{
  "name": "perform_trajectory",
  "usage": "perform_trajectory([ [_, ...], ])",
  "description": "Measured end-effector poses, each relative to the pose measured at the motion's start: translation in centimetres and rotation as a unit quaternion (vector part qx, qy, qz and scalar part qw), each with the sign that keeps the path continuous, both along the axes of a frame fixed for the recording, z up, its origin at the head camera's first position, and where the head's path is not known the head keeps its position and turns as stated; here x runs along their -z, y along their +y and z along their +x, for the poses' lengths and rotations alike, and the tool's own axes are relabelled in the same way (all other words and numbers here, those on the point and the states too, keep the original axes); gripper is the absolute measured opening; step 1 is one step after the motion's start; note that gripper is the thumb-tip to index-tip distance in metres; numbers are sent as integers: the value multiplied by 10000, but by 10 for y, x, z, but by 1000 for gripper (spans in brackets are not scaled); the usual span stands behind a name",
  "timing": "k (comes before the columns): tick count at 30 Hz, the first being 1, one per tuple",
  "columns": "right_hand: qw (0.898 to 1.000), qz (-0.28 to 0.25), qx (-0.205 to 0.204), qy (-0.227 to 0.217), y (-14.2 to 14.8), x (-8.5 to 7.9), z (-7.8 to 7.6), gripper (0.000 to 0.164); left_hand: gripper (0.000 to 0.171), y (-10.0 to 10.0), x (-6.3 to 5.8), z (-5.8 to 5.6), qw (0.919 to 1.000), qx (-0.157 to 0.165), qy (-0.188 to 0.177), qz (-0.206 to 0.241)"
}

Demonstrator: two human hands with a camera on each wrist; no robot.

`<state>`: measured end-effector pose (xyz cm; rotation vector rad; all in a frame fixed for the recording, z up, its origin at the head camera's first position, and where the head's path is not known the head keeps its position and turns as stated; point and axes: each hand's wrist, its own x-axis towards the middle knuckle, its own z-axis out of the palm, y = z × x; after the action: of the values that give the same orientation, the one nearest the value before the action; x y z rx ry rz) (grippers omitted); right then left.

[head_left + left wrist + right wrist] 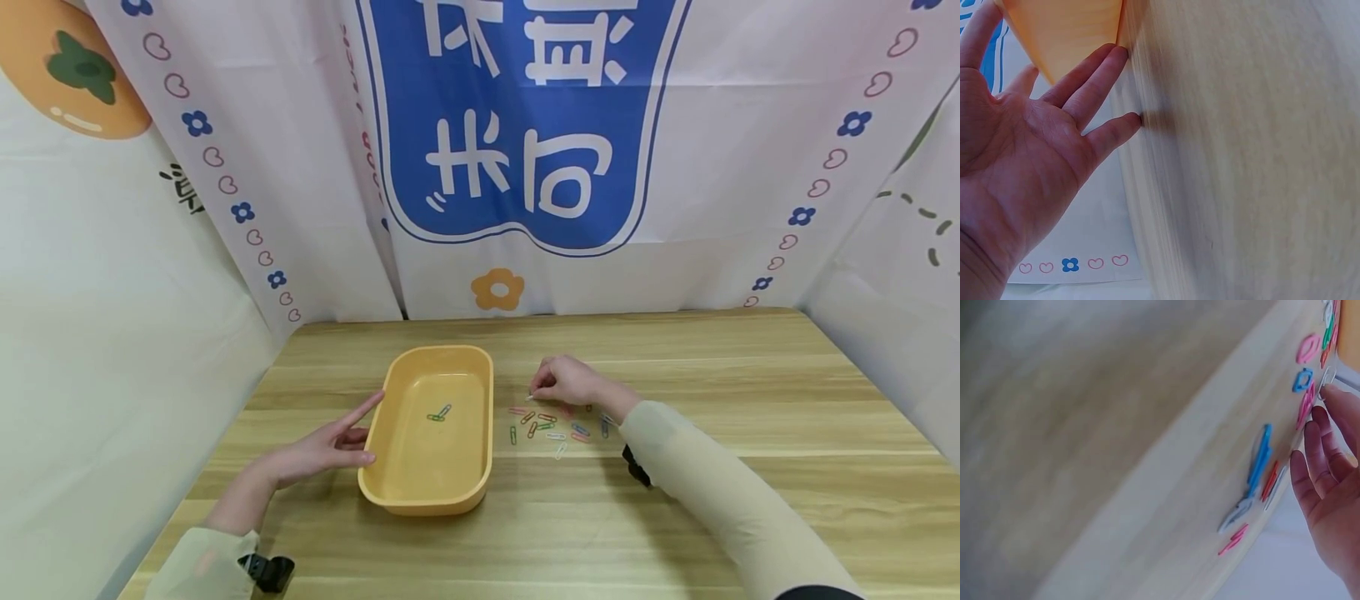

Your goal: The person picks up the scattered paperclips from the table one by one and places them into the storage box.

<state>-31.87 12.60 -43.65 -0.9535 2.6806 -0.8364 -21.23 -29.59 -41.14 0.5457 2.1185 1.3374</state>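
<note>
On the left of the table stands a yellow plastic tray (427, 507); a green paper clip (436, 418) and a blue paper clip (446, 411) lie on its floor. My left hand (322, 452) touches the tray's left side with fingers spread and mostly straight. To the right of the tray, my right hand (570, 382) pinches a white paper clip (1329, 376) between thumb and fingertips, close over the table. Its other fingers are loosely bent in the right wrist view. Below this hand lie several scattered paper clips, among them a red one (532, 430) and a green one (513, 435).
Wooden table (600, 533) under everything. Behind it hangs a white cloth (697, 267) with a blue panel, and more cloth hangs at both sides. In the right wrist view, a blue clip (1260, 459) and several pink ones lie near the right hand.
</note>
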Motion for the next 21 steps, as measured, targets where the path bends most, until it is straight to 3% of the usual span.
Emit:
perform_trajectory([
  [15,9984,-380,396,-150,10,-12,5,6,90,2,-4,1,10000,15,9,-23],
  [21,9975,-669,204,-11,13,-27,14,8,89,1,-2,1,10000,19,24,-42],
])
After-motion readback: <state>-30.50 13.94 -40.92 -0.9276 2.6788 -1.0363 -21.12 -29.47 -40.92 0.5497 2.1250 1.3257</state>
